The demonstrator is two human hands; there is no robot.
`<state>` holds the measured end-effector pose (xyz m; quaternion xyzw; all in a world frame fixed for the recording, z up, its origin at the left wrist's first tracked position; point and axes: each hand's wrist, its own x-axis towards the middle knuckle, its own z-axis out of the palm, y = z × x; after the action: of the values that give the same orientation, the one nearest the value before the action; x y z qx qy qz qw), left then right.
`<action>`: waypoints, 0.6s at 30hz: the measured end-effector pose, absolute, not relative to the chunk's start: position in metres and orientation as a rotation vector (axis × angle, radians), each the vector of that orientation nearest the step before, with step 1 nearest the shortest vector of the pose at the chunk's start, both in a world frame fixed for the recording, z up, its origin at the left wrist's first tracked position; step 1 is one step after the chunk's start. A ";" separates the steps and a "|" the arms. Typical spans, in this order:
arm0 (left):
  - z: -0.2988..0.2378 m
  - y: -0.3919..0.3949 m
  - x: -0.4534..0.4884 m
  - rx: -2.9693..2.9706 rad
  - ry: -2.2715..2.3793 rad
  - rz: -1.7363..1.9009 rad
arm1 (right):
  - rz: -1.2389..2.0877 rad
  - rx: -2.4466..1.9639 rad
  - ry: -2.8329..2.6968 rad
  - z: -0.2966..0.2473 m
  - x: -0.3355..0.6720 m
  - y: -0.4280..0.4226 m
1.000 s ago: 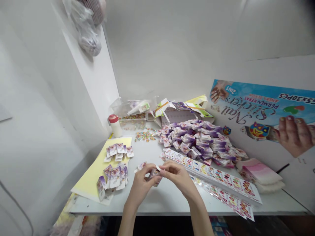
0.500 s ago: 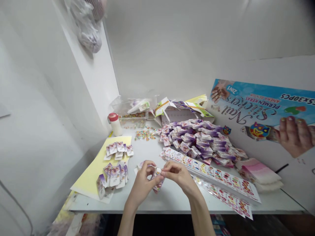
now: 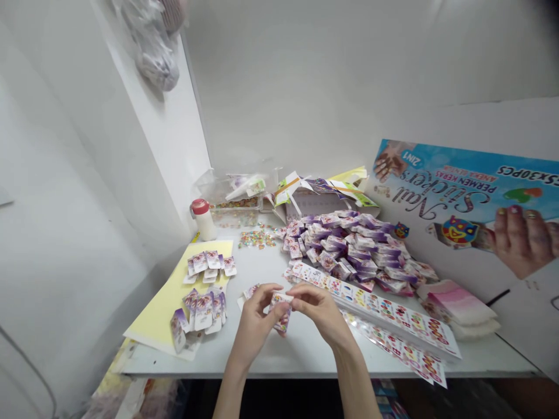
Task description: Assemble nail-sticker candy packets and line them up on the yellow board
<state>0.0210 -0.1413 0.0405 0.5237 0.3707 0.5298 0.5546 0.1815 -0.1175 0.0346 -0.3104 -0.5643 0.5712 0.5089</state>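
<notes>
My left hand (image 3: 255, 323) and my right hand (image 3: 321, 311) meet above the near middle of the white table (image 3: 305, 352). Between their fingertips they pinch one small purple-and-white packet (image 3: 282, 311), which stands roughly upright; both hands are closed on it. Just behind the left hand, a loose packet (image 3: 250, 292) rests flat. A big heap of the same purple packets (image 3: 353, 247) rises behind the right hand. Long strips of colourful stickers (image 3: 388, 317) run along the table to the right of my right hand.
Two groups of finished packets (image 3: 204, 291) lie on yellow sheets (image 3: 172, 302) at the left. A red-capped bottle (image 3: 203, 220), scattered small candies (image 3: 257, 238), clear bags and opened boxes (image 3: 314, 195) sit at the back. A printed poster (image 3: 471, 198) leans on the right; pink pads (image 3: 463, 308) lie below it.
The packet has been turned and lowered a little between my fingers. Both hands stay in nearly the same place above the table.
</notes>
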 end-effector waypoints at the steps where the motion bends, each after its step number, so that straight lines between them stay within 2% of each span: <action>1: 0.041 -0.141 0.022 1.240 0.886 1.258 | 1.346 -0.739 -1.377 0.036 0.181 -0.118; 8: 0.036 -0.139 0.025 1.252 0.956 1.282 | 1.203 -0.786 -1.585 0.038 0.182 -0.120; 14: 0.030 -0.137 0.025 1.335 0.964 1.132 | 1.054 -0.905 -1.787 0.057 0.199 -0.106; 16: 0.030 -0.136 0.022 1.380 1.034 1.122 | 0.877 -1.018 -1.851 0.072 0.214 -0.090; 18: 0.032 -0.134 0.018 1.384 1.098 1.140 | 0.509 -1.208 -1.830 0.085 0.234 -0.067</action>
<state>0.0177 -0.1341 0.0316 0.5713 0.4533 0.4707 0.4965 0.2337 -0.0667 0.0850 -0.4841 -0.7339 0.2041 0.4306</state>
